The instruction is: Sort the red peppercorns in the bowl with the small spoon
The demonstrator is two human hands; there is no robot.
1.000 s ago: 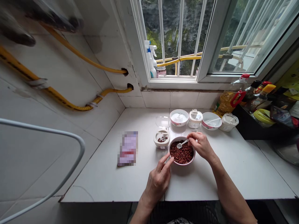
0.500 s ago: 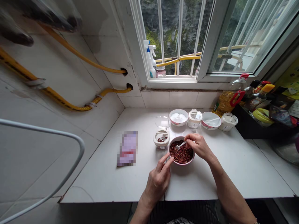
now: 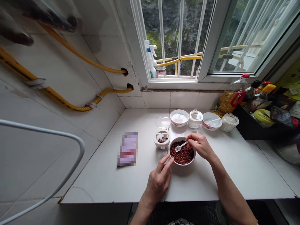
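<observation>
A bowl of small reddish-brown grains (image 3: pixel 184 156) sits on the white counter. My right hand (image 3: pixel 199 145) pinches the handle of a small white spoon (image 3: pixel 178 148), whose scoop is over the grains at the left of the bowl. My left hand (image 3: pixel 160 176) touches the bowl's left rim with its fingertips, fingers apart, holding nothing. Just left of the bowl stands a small jar (image 3: pixel 161 143) with its clear lid (image 3: pixel 162 122) flipped up and some of the same grains inside.
Behind stand a bowl of white powder (image 3: pixel 179 118), a lidded jar (image 3: pixel 195 119), a bowl with a white spoon (image 3: pixel 211 122) and another jar (image 3: pixel 230 122). An oil bottle (image 3: pixel 228 98) is back right; a blurred purple packet (image 3: pixel 128 148) lies left.
The spoon's scoop has lifted slightly and turned, and now shows whole above the grains. My right hand has shifted a little to the right. My left hand keeps its place.
</observation>
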